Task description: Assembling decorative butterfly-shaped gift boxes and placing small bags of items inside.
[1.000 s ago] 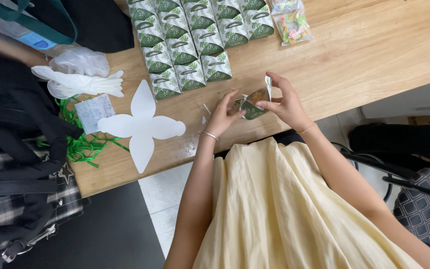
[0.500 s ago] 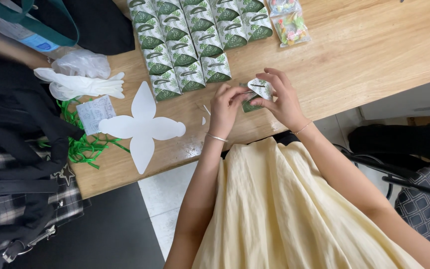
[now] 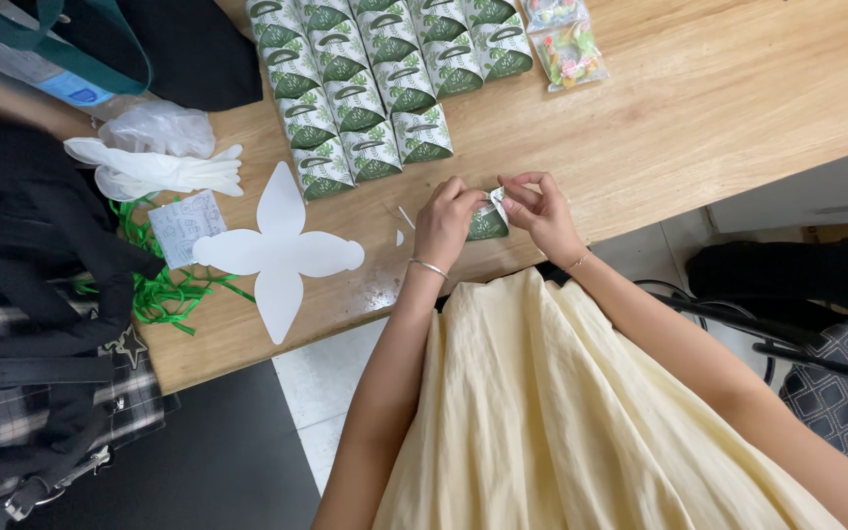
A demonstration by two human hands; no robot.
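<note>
- A small green-and-white paper box (image 3: 489,222) is sitting at the near edge of the wooden table (image 3: 718,108), pinched between both hands and only partly visible behind the fingers.
- The left hand (image 3: 444,222) is curling closed around the box's left side, fingertips pressing its upper flaps.
- The right hand (image 3: 540,208) is gripping the right side, thumb and forefinger nipping a white flap at the top; the box looks nearly closed, though the fingers are hiding whether it is shut.
- Many finished boxes (image 3: 370,79) of the same pattern are standing in tight rows further back, so much of the folding appears done.
- One flat white cutout (image 3: 279,253) with four petal-shaped flaps is lying unfolded to the left, apparently still to be made up.
- Green ribbon strands (image 3: 164,290), white gloves (image 3: 154,169) and a clear packet of colourful sweets (image 3: 566,44) are lying further out.
</note>
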